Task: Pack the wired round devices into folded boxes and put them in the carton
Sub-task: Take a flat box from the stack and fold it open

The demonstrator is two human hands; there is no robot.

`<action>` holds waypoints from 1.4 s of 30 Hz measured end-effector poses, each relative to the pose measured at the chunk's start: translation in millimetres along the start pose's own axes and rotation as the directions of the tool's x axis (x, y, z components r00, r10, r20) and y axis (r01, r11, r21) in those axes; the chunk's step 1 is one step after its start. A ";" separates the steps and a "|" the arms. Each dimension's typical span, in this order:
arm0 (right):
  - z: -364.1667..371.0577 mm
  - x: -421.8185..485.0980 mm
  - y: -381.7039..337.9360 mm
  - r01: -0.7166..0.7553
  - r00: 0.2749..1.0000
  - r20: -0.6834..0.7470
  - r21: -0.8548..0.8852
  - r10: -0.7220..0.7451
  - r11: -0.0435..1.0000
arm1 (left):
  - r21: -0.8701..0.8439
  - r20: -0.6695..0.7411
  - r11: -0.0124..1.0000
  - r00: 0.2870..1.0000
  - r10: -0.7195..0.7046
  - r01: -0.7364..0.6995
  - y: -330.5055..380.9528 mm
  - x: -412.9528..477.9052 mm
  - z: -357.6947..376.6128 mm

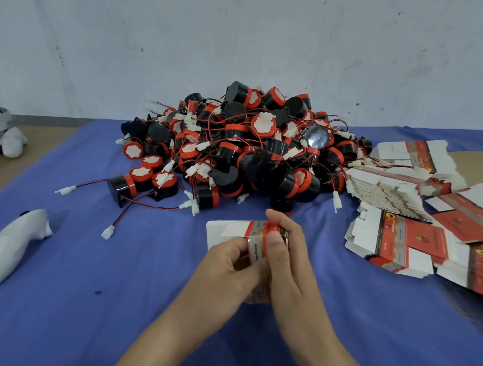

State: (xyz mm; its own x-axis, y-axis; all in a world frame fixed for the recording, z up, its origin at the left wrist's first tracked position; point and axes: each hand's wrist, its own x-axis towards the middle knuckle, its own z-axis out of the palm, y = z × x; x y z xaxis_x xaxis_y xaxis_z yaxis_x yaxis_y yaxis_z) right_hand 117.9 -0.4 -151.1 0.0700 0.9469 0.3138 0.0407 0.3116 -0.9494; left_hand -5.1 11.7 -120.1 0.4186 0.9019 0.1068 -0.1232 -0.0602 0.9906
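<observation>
Standing by the surface, I see both hands busy with one small red-and-grey box (257, 229), held just above the blue cloth (101, 317) and right in front of the big heap of devices (238, 146). The left hand (227, 266) has its fingers (235, 246) curled round the near side of the box, while the right hand (289, 256) clamps it from the far side with the thumb pressed down on top. A white flap (223, 231) sticks out flat to the left, so the box looks only part-formed. Whether a device is already inside, I cannot tell. To do this step well, I'd say square the walls up first, then tuck the flap along its crease rather than forcing it: thin card like this buckles easily. Any wire and plug should be coiled inside before the end is closed, or they will snag the flap. More flat boxes (400, 244) lie stacked to the right within easy reach, and a white controller (10, 248) lies well off to the left. The carton is nowhere in view.
</observation>
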 end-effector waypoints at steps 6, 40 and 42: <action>6.7 -2.9 -1.3 0.042 0.998 -0.058 0.051 -0.039 0.998 | 0.006 -0.004 1.000 1.000 -0.003 0.003 -0.9 0.2 -0.8; -36.6 22.7 10.5 -0.001 0.995 0.093 -0.220 0.022 0.975 | 0.882 0.314 0.149 0.794 0.521 -0.447 -23.2 0.9 -6.3; -38.2 24.9 11.0 0.008 0.998 0.059 -0.208 0.004 0.978 | 0.870 0.287 0.150 0.729 0.621 -0.470 -20.0 -0.7 -7.2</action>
State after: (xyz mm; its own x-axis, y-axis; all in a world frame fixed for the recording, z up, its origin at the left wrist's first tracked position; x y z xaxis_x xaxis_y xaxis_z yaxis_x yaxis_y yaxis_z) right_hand 158.2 23.5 -153.2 0.0114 0.9513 0.3080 0.2481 0.2957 -0.9225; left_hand -9.4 15.3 -140.6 0.4870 0.4978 0.7177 0.5679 -0.8048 0.1728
